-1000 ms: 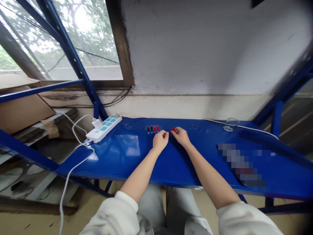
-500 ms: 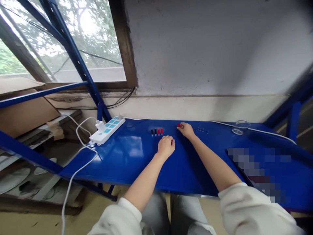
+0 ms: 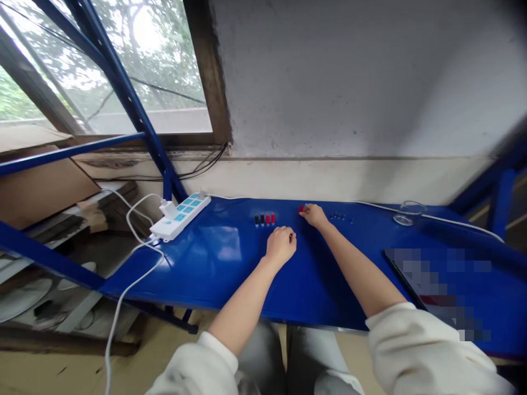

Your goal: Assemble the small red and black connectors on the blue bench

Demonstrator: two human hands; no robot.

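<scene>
Blue surface (image 3: 230, 274), near its far edge: a small red piece (image 3: 301, 209) sits just left of your right hand (image 3: 313, 215), fingertips drawn together, perhaps gripping; your curled left hand (image 3: 280, 246) lies farther off, its hold hidden.

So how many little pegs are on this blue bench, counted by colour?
Black pegs: 2
Red pegs: 3, one by the right hand
Total: 5
The tiny dark bits further right are too small to count.

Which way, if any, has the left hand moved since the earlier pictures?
Yes: the left hand has drawn back toward the person, farther from the row of pegs.
</scene>
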